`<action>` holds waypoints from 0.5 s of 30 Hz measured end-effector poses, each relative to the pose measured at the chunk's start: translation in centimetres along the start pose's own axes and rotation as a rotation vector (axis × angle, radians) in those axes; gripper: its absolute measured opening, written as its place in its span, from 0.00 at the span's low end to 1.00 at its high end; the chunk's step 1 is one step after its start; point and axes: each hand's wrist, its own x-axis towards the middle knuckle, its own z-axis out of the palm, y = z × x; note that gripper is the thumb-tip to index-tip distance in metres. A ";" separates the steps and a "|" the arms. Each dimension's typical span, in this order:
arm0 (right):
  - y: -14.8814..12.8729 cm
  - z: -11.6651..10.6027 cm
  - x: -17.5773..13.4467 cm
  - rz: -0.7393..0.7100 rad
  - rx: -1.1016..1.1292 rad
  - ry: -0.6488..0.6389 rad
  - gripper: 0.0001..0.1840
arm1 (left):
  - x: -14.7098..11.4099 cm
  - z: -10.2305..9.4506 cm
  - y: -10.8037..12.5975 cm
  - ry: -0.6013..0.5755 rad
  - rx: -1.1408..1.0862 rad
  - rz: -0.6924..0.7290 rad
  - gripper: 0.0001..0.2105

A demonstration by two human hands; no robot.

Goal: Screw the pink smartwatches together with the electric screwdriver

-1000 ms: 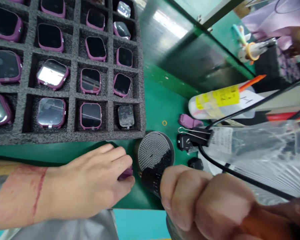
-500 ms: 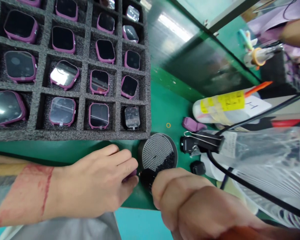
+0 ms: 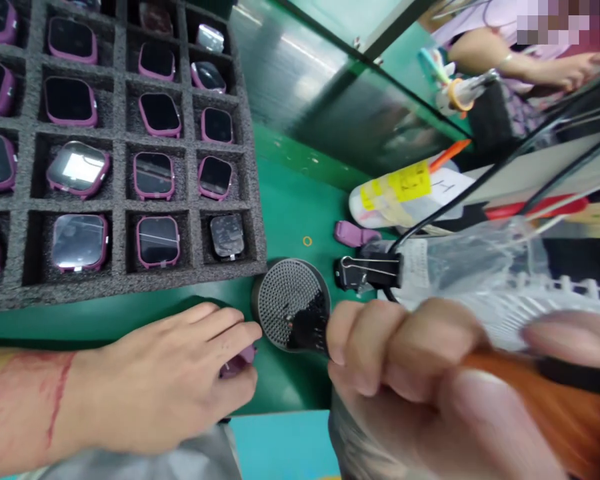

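My left hand (image 3: 165, 380) lies on the green mat at the near edge, its fingers closed over a small purple part (image 3: 237, 363) that is mostly hidden. My right hand (image 3: 405, 373) grips an orange-handled tool (image 3: 545, 407) whose black tip (image 3: 307, 330) rests on a round black perforated dish (image 3: 290, 303) just right of my left fingertips. Behind my left hand sits a dark foam tray (image 3: 130, 283) holding several purple-rimmed watch bodies (image 3: 157, 240), one per cell.
A black binder clip (image 3: 367, 272) clamps a clear plastic bag (image 3: 485, 273) and a black cable (image 3: 480, 190) right of the dish. A bottle with a yellow label (image 3: 400, 193), a loose purple part (image 3: 353, 233) and a small gold ring (image 3: 307, 241) lie behind. Another person's arm (image 3: 510, 63) works at far right.
My right hand lifted and moved right, and the tool's black tip went from beside the purple part onto the perforated dish. My left hand stayed on the purple part. The view shifted right.
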 end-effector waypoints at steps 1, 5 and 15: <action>0.3 0.2 0.2 0.001 0.002 0.004 0.14 | 0.0 -0.2 0.0 0.001 -0.019 0.008 0.09; 1.3 0.9 0.5 0.041 0.037 0.023 0.14 | -0.1 -0.1 0.1 0.060 0.015 -0.029 0.10; 1.4 0.1 1.2 -0.006 -0.026 -0.185 0.15 | -0.4 0.7 0.2 0.094 0.043 -0.050 0.11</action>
